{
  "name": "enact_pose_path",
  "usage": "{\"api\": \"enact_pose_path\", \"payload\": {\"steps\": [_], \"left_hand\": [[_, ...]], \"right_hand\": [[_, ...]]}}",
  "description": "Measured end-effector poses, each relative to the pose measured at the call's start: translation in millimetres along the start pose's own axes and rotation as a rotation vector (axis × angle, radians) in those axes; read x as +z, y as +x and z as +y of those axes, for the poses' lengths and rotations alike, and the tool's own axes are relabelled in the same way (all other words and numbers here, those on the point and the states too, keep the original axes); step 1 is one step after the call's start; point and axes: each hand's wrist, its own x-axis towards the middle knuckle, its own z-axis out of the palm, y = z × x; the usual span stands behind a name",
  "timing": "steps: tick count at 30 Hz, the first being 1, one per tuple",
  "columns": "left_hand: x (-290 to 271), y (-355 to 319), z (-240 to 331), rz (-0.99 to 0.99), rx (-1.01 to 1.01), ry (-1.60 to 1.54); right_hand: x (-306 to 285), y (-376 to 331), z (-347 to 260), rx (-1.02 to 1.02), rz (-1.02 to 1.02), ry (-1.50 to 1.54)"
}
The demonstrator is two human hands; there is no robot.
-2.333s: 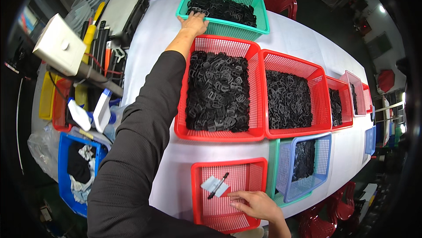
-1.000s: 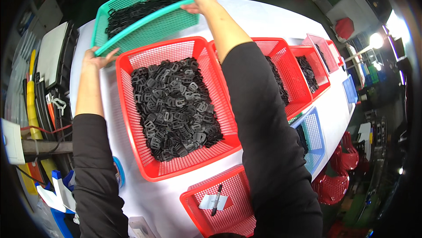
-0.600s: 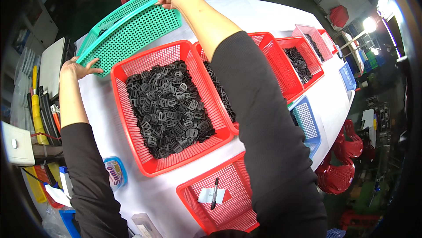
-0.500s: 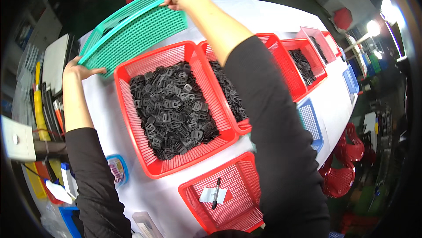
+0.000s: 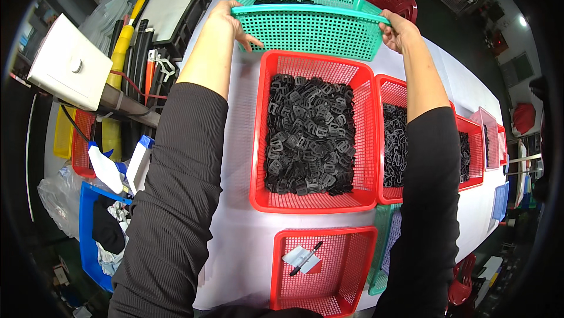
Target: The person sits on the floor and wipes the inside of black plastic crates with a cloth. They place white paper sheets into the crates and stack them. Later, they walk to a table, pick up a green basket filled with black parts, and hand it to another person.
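Basket (image 5: 308,31): green plastic, upper centre of the frame; probably stiff, weighted by its load; best held by both rim ends.
Left hand (image 5: 229,20): I clasp the left rim corner, thumb splayed along the wall.
Right hand (image 5: 400,31): I pinch the right rim corner.
Black parts (image 5: 283,0): inside, mostly hidden.

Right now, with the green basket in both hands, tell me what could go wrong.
The left hand and right hand grip the green basket near its corners; if one slips, it could tip and spill its black pieces. The big red basket sits just in front, so spilled pieces might mix with its buckles.
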Motion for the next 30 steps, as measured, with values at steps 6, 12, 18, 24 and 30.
{"api": "enact_pose_path", "payload": {"steps": [6, 12, 18, 24, 30], "left_hand": [[8, 3, -14, 0.082, 0.163, -0.03], [2, 15, -8, 0.046, 0.122, -0.103], [-18, 9, -5, 0.009, -0.06, -0.426], [-30, -41, -19, -0.279, 0.136, -0.39], [-82, -95, -56, -0.468, 0.285, -0.243]], "right_hand": [[-1, -6, 5, 0.064, 0.172, -0.233], [14, -7, 6, 0.049, 0.0, 0.366], [18, -23, -11, -0.164, 0.077, 0.411], [-17, -93, -3, -0.343, -0.017, 0.504], [-65, -193, 43, -0.406, -0.008, 0.614]]}}
